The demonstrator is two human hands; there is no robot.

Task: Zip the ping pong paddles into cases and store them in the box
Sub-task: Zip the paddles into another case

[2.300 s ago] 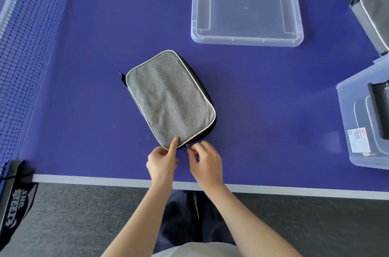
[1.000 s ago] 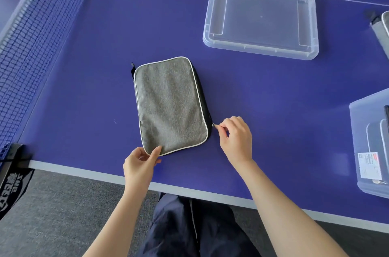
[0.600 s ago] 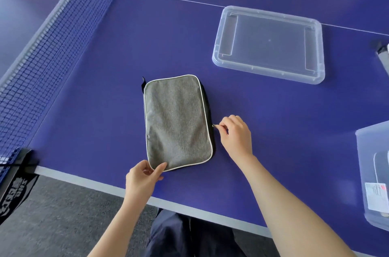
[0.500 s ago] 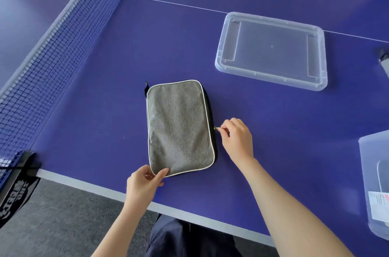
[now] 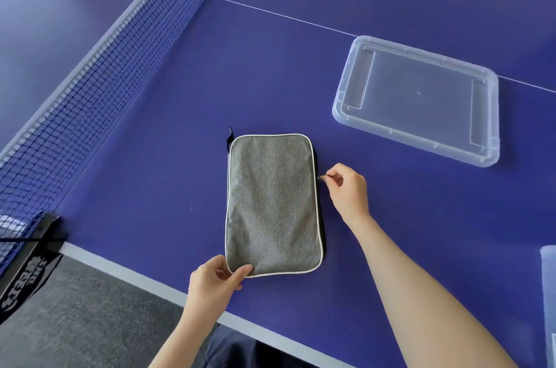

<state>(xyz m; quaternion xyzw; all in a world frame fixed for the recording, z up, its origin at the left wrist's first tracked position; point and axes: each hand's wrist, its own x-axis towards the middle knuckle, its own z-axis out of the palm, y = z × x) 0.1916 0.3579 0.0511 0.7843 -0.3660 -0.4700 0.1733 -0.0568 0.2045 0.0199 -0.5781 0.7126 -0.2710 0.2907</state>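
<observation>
Table: I stand at the near edge of the blue table (image 5: 301,72), and all of the work lies on it.
Net (image 5: 90,81): it runs along my left, well apart from the work.
Clear lid (image 5: 418,99): it lies flat to the far right of the case, off the zipper's line.
Box (image 5: 548,292): only a pale corner shows at the right edge, on my right hand's side. I cannot see inside it.
Case (image 5: 272,205): grey and lying flat, its long axis points straight away from me. Whatever is inside is hidden.
Left hand (image 5: 215,280): I pinch the near left corner, thumb on top, to anchor the case.
Right hand (image 5: 349,190): this is the hand nearer the zipper, just beside the right long edge, with its fingertips closed on the pull.
Zipper pull (image 5: 322,177): it sits on the right edge, past the middle toward the far end. I judge it must travel away from me along that edge, then round the far corner. Nothing stands in its way.
</observation>
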